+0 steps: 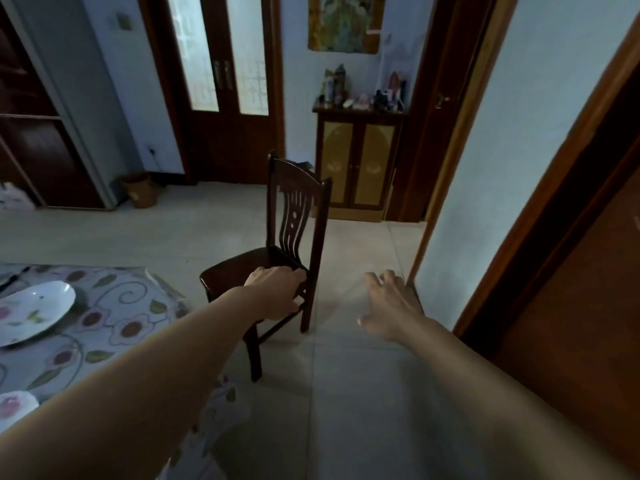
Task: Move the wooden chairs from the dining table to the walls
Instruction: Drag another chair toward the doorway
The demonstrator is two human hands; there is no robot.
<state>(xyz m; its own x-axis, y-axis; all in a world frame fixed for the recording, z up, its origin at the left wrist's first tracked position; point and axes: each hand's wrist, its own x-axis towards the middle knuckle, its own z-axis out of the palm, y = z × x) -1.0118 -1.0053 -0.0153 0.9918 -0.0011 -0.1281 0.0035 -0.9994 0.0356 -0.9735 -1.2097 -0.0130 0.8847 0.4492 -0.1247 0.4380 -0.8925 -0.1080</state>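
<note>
Chair (298,237) is the thing to look at, a dark wooden one with a slatted curved back, standing on the pale tiled floor (346,393) just off the corner of the dining table (114,306). It looks tipped a bit toward the table, though the wide lens makes that hard to call. Its seat faces the table, its back faces the wall side.

Person's left hand (277,292) is on the chair, fingers curled over the rear edge of the seat right where the back slats meet it, so it's clamped on the wood. Right hand (391,306) is off to the side of the chair, near it but not touching, fingers spread loose and hanging over bare floor, holding nothing.

Table beside the chair has a flowery plastic cloth and a white plate (31,310) on it. Beyond the chair there's a small cabinet (356,164) with yellowish doors and a bunch of bottles on top, against the far wall. Left of that, past the chair, dark double doors (221,88) with frosted glass. A brown bin (138,188) sits on the floor further left.
</note>
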